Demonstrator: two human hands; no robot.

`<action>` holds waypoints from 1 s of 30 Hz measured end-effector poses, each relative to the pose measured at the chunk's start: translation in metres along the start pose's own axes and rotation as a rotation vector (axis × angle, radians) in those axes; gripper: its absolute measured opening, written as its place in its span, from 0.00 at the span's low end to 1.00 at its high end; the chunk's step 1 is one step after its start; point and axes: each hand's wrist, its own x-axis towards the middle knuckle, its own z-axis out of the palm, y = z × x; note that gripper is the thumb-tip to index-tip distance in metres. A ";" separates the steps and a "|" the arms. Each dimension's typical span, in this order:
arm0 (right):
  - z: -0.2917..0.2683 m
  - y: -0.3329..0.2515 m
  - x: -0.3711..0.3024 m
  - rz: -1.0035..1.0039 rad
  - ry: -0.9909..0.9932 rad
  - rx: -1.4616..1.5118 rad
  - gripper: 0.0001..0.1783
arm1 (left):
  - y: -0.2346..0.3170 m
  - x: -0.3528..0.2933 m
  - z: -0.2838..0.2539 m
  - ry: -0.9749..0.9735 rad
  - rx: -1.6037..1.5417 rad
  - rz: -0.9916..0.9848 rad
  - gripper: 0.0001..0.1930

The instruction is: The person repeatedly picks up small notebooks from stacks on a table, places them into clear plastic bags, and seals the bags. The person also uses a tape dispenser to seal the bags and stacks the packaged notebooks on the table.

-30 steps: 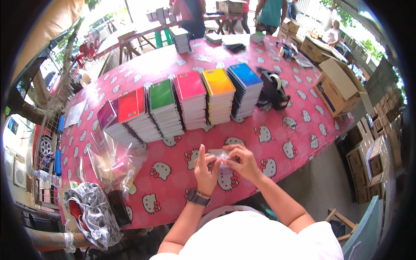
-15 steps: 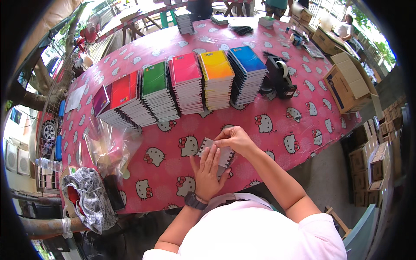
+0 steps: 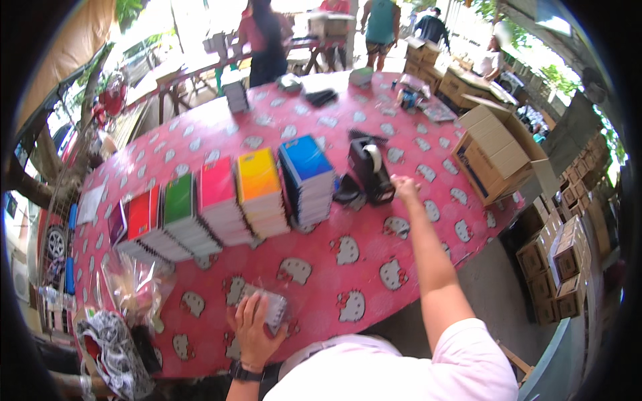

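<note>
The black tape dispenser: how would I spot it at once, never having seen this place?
On the pink table, follow the row of notebook stacks to its right end, the blue-topped stack. Just right of that, close to the person's right hand, sits the black tape dispenser. Its pale roll of tape sets it apart from the stacks.

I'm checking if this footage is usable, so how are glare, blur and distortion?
Head view: glare whitens the background and parts of the pink tabletop; head view: fisheye bending curves the tabletop's edge within a dark rim; head view: the right hand by the black tape dispenser looks slightly soft, while colours on the stacked spiral notebooks read clearly.
</note>
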 end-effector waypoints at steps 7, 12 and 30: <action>0.012 -0.044 -0.038 -0.351 0.248 0.111 0.14 | 0.005 -0.007 -0.004 -0.019 0.042 -0.097 0.39; 0.024 0.016 -0.072 0.247 -0.323 0.950 0.13 | 0.006 -0.006 0.001 -0.001 0.035 -0.114 0.39; 0.093 -0.245 -0.274 -1.088 -1.426 -0.521 0.28 | 0.003 -0.002 -0.024 -0.152 0.056 -0.044 0.50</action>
